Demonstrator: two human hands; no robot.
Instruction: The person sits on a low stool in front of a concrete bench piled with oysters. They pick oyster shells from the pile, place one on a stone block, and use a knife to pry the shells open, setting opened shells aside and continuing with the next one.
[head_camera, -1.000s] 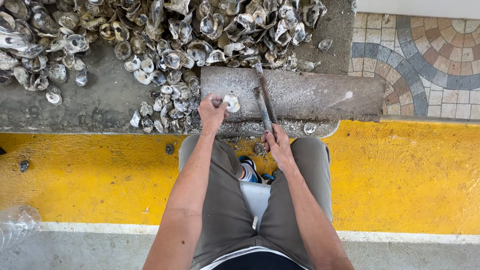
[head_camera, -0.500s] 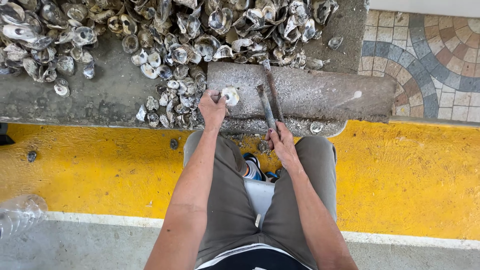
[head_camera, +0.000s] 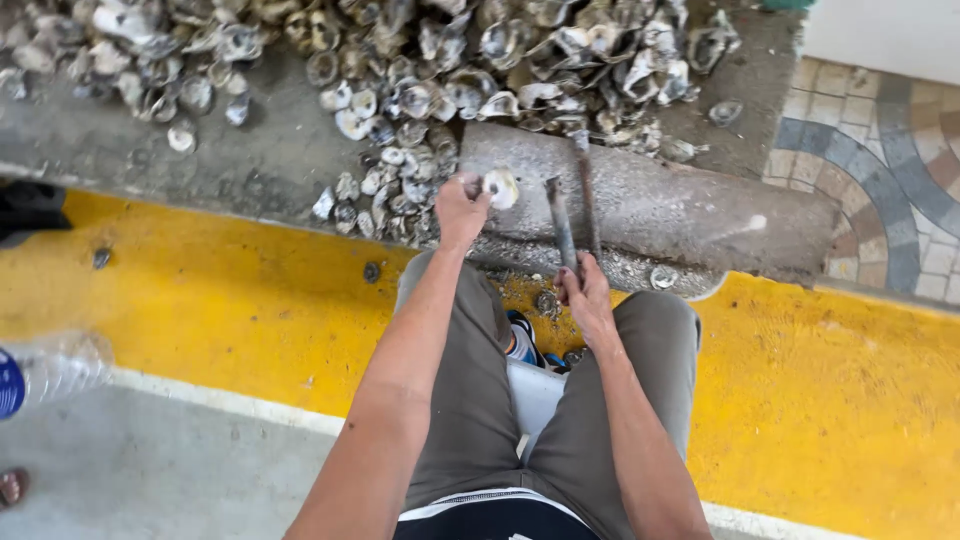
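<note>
**Shell held on the slab, tool hardly moved**

The left hand (head_camera: 460, 208) is still pinching a pale oyster shell (head_camera: 500, 186) on the grey stone slab (head_camera: 690, 205), frame centre. The right hand (head_camera: 588, 296) keeps gripping the dark metal tool (head_camera: 562, 225), not yet striking.

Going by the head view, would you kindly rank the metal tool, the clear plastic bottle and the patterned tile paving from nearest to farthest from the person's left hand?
From the left hand, which holds an oyster shell:
1. Metal tool, just to its right on the stone slab, gripped by the right hand.
2. Patterned tile paving, far right.
3. Clear plastic bottle, at the left edge, lower down.
</note>
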